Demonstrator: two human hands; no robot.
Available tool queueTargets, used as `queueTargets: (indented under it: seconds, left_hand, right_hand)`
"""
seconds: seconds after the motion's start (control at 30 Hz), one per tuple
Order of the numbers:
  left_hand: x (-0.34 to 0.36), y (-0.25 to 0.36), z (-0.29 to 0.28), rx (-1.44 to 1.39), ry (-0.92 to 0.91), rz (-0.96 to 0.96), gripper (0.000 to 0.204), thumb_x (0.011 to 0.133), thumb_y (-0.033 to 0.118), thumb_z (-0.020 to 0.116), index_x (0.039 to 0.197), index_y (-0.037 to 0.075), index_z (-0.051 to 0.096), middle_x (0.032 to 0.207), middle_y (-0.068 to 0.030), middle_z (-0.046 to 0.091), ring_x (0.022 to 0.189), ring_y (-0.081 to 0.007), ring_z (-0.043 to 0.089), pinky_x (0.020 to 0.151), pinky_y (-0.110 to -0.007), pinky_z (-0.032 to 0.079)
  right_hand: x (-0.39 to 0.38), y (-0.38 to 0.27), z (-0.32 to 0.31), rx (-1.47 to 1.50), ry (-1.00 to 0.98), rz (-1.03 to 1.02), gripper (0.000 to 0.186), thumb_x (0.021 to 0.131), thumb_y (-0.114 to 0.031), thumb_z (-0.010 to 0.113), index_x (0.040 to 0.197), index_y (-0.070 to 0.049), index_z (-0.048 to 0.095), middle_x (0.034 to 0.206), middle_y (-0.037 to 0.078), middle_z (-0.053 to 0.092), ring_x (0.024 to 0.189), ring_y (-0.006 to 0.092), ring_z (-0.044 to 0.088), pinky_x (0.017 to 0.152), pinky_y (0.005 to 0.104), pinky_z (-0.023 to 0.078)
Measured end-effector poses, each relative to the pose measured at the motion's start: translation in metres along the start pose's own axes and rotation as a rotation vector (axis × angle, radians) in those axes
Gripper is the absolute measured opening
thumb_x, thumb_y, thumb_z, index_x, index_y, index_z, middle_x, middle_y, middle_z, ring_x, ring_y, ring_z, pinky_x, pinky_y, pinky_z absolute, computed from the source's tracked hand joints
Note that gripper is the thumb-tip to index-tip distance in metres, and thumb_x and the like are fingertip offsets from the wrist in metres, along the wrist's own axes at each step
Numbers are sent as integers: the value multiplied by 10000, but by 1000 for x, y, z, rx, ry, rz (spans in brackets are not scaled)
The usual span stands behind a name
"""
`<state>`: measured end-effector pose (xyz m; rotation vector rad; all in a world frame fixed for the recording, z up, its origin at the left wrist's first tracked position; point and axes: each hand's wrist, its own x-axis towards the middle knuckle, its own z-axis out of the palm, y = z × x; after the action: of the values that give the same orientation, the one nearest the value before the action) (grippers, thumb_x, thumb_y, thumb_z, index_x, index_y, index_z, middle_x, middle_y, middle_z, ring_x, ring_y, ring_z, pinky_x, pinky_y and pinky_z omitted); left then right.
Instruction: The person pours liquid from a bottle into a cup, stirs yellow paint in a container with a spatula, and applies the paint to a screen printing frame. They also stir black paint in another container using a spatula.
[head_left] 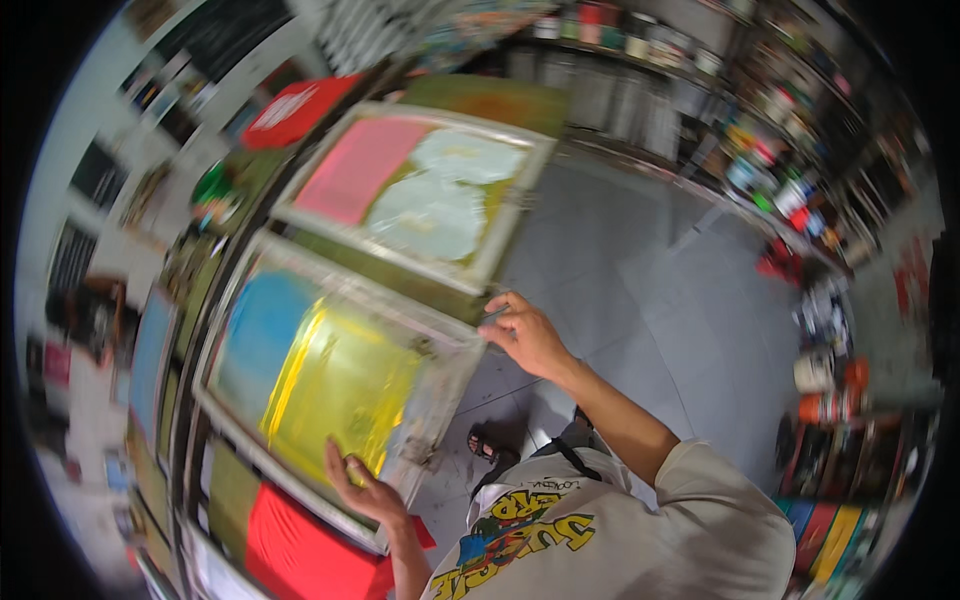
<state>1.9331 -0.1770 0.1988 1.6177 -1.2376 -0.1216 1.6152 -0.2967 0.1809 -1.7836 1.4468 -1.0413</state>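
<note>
A screen printing frame (448,375) lies across the long table, its mesh carrying yellow ink (345,385) in the middle and a blue area (270,310) at the far left. My right hand (532,338) has its thumb and fingers closed at the frame's right corner, where a small grey piece shows between them. Over the near side of the same frame is my left hand (368,490), fingers stretched out and holding nothing. Whether its fingertips touch the frame or mesh, I cannot tell. Red fabric (300,540) lies on the table beside the frame's near edge.
Beyond it lies a second screen frame (470,275) with pink (360,170) and pale ink (440,215). Another red fabric piece (300,110) and a green container (215,190) are at the far left. Shelves (620,60) of cans line the back; bottles (770,180) stand at right. Grey floor (640,270) lies between.
</note>
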Motion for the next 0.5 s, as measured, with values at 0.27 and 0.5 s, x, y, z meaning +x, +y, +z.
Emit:
queueTargets:
  seconds: [0.27,0.5]
  left_hand:
    - [-198,248,244,-883,-1012,767,860,866,242,769,1554,-50,344,1561,-285,421,1430,-442,442,1103,-502,410]
    - [-462,354,364,-1084,-1567,1149,947,929,587,605,1558,-48,289,1642,-310,226,1538,-488,191,1241,-583,165]
  right_hand:
    - [-242,104,-164,1207,503,583,646,1053,-570,469,1458,-66,475,1365,148,585,1154,205,624,955,396,519]
    - [-405,145,-312,1514,978,481,827,1034,-717,290,1454,-29,473,1434,166,558,1293,266,564,1072,421,450]
